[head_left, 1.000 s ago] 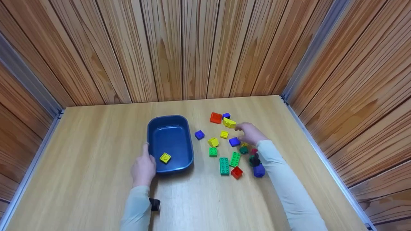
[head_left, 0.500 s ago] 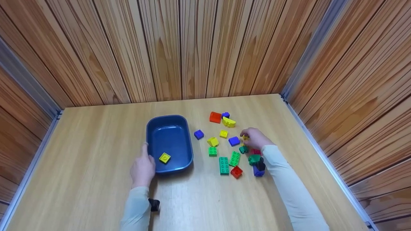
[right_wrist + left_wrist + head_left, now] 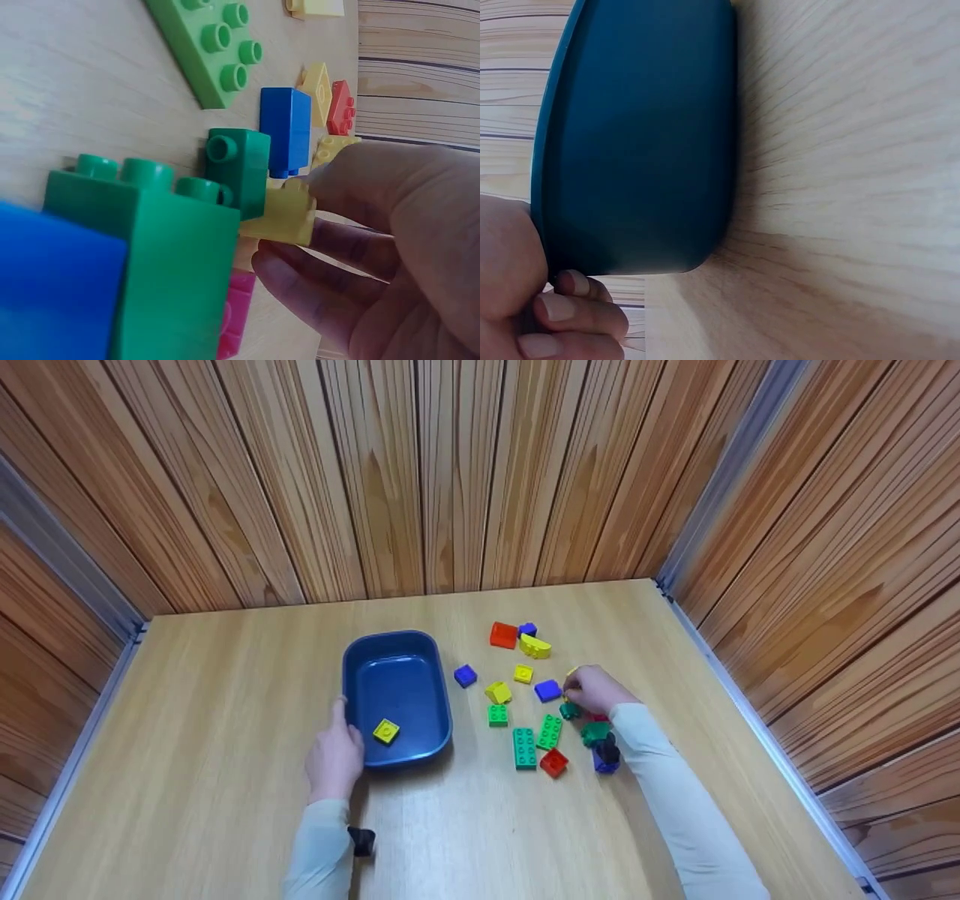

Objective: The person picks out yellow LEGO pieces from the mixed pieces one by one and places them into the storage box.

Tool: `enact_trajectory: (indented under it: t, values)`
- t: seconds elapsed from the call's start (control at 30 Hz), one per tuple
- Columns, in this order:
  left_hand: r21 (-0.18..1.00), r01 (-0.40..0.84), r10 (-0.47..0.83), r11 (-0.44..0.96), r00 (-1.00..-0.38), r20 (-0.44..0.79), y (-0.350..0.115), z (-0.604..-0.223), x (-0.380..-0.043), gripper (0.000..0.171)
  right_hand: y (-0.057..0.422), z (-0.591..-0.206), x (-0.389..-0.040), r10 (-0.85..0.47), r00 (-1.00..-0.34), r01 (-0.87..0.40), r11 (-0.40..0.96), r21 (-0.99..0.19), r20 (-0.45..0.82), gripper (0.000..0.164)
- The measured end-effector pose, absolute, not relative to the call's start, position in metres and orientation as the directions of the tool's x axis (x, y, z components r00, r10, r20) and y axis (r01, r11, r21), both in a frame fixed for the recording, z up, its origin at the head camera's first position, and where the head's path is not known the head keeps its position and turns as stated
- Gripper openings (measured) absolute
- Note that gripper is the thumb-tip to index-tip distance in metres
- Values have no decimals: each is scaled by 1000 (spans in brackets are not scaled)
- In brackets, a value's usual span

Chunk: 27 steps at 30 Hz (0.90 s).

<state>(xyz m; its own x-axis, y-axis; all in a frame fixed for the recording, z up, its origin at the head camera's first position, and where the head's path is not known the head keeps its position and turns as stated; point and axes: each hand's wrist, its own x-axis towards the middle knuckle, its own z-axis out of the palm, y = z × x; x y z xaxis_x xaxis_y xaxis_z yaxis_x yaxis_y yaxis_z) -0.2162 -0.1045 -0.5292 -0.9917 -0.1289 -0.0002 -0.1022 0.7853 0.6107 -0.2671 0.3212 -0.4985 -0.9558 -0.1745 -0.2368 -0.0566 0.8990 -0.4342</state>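
Note:
My left hand (image 3: 334,757) holds the near left corner of a dark blue tray (image 3: 397,679), its index finger lying along the rim. Close up in the left wrist view, the other fingers curl against the wall of the tray (image 3: 637,142). One yellow brick (image 3: 386,731) lies inside. Over on the right, my right hand (image 3: 596,690) pinches another yellow brick (image 3: 289,214) between thumb and fingers, hiding most of it from the head view. Right beside that brick are a small dark green brick (image 3: 247,172) and a blue brick (image 3: 285,131).
Nearer the wrist sit a larger green brick (image 3: 596,733), a pink brick (image 3: 236,315) and a blue brick (image 3: 604,761). Green bricks (image 3: 524,748) and a red brick (image 3: 553,763) lie nearer me; a red block (image 3: 503,634) and yellow curved piece (image 3: 535,646) lie farther back.
My right hand has shifted slightly right and toward me, and its fingers have closed round the yellow brick. The left hand and the tray stay in place.

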Motion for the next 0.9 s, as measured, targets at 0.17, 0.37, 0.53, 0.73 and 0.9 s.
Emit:
enact_trajectory:
  t: [0.17,0.37,0.53,0.73,0.9]
  values:
    - [611,-107,-128,785,-992,-10,-104,-529,-217,57,320,-502,-267,-146,-952,-16,901,-434,-267,24]
    - [613,-110,-127,783,-992,-15,-104,-530,-217,58,321,-504,-268,-159,-953,-41,912,-408,-259,20]
    - [614,-105,-126,782,-992,-9,-105,-531,-216,58,321,-504,-266,-145,-952,-22,910,-415,-268,17]
    - [614,-110,-124,782,-992,-19,-105,-530,-217,58,320,-504,-267,-139,-954,-15,906,-422,-265,18]
    - [611,-111,-128,784,-992,-16,-105,-529,-217,58,320,-500,-268,-159,-955,-45,912,-408,-249,18]
